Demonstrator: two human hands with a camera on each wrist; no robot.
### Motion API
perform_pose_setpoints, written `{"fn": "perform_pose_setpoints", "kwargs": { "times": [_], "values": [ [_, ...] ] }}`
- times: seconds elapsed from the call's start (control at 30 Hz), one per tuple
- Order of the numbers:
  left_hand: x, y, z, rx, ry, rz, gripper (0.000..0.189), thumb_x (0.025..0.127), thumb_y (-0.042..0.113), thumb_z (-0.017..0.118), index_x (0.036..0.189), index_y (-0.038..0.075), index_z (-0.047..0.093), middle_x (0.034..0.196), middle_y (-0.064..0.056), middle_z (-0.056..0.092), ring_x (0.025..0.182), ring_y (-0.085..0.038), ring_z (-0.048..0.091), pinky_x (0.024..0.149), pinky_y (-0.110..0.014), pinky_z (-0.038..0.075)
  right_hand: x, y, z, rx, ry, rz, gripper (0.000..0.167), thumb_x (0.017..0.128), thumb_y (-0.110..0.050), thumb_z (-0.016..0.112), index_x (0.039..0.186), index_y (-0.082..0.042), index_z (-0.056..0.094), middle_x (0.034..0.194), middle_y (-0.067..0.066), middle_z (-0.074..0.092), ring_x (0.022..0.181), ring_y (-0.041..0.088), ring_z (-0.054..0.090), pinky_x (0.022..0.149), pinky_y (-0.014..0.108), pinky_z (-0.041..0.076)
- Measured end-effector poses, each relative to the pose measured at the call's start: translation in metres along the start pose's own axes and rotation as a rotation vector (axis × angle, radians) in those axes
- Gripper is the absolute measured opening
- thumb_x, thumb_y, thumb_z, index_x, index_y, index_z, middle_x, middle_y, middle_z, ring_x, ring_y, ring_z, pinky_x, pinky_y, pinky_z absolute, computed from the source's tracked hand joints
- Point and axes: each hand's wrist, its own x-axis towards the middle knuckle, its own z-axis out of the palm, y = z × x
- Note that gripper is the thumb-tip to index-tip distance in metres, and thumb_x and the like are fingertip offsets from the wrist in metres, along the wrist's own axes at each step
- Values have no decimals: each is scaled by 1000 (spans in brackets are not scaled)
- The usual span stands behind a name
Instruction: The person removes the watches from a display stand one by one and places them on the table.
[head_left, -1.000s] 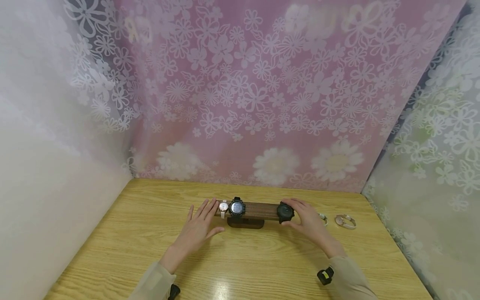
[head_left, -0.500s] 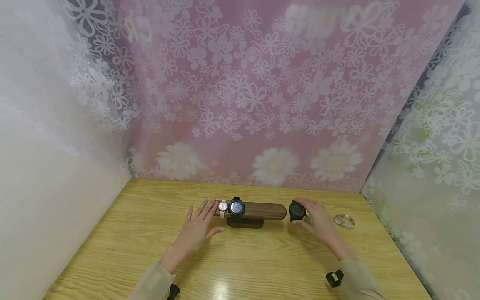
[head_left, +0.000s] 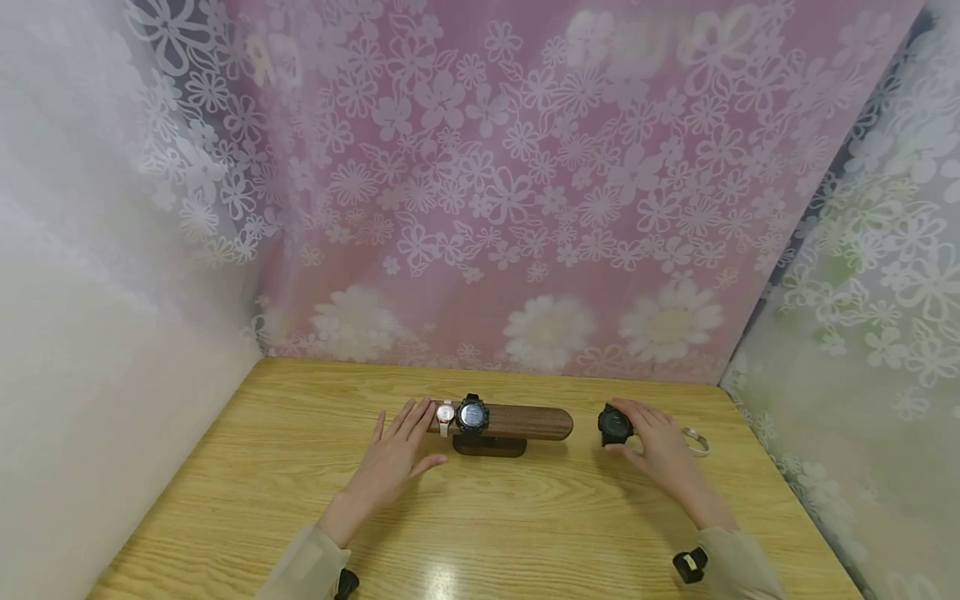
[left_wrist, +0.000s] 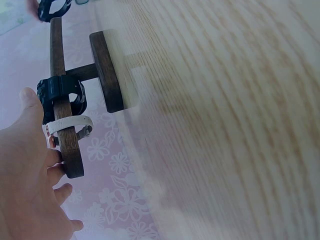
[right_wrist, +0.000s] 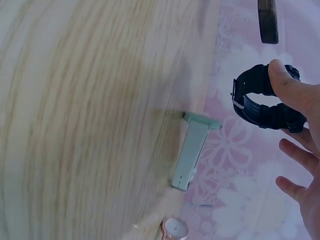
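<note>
black rubber-looking straps close into a loop on the watch (head_left: 615,425) you hold in your right hand (head_left: 663,454). your thumb and fingers pinch it by the sides, so that hand is closed just as far as the watch allows, with the other fingers spread loosely in the right wrist view. the watch is raised off the wooden table (head_left: 450,508), just beyond the right end of the dark wooden bar (head_left: 531,422), with a gap between them.

your left hand (head_left: 393,450) is wide, its fingers straight and resting at the bar's left end, the thumb apart from them; you grip nothing with it. next to those fingers a small watch with a white strap (head_left: 446,414) is looped round the bar, and right beside it sits a chunky black digital watch (head_left: 472,414), also round the bar. below, a dark base (head_left: 489,447) carries the bar on the table.

under and beside your right hand, the right wrist view shows a pale green watch (right_wrist: 192,152) lying on the table, and near it a rose-gold watch (right_wrist: 175,229), partly cut off by the frame. behind everything hangs a pink flowered curtain (head_left: 525,208).
</note>
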Motion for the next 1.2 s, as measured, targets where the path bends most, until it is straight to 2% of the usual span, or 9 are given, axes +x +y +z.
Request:
{"fn": "perform_pose_setpoints", "kwargs": {
  "times": [0.23,0.57,0.67,0.83,1.07,1.2],
  "values": [
    [0,0,1,-8,3,4,85,98,54,57,161,8,25,168,-7,18,154,-34,20,121,-67,10,-13,19,-11,-27,28,30,82,67,-21,93,139,-3,57,129,23,63,113,47,60,92,69,44],
    [0,3,1,-25,11,6,84,98,53,58,161,7,26,168,-9,21,154,-35,21,120,-67,10,-32,53,-36,-90,46,52,84,61,-15,94,135,-1,58,123,26,64,108,49,60,87,69,45],
    [0,3,1,-24,17,8,84,98,53,58,161,7,27,167,-10,22,153,-35,22,120,-67,11,-37,66,-44,-98,33,61,82,63,-15,93,136,0,57,122,27,64,108,50,59,88,69,44],
    [1,2,1,-23,25,8,85,98,52,59,161,7,26,167,-9,22,153,-35,22,120,-68,12,-47,85,-56,-122,-12,124,82,64,-14,93,137,1,55,124,29,61,110,51,56,86,70,43],
    [1,0,1,-30,24,9,85,98,53,59,161,7,25,168,-9,20,153,-35,21,120,-67,11,-63,112,-58,-209,-5,139,80,62,-15,94,132,1,58,120,29,63,102,52,59,76,70,45],
    [1,0,3,-31,32,15,86,97,52,60,161,8,25,168,-8,19,154,-34,21,120,-67,10,-73,121,-61,-239,-25,157,80,63,-15,93,133,-1,56,125,29,62,105,53,58,78,72,44]
  ]
}}
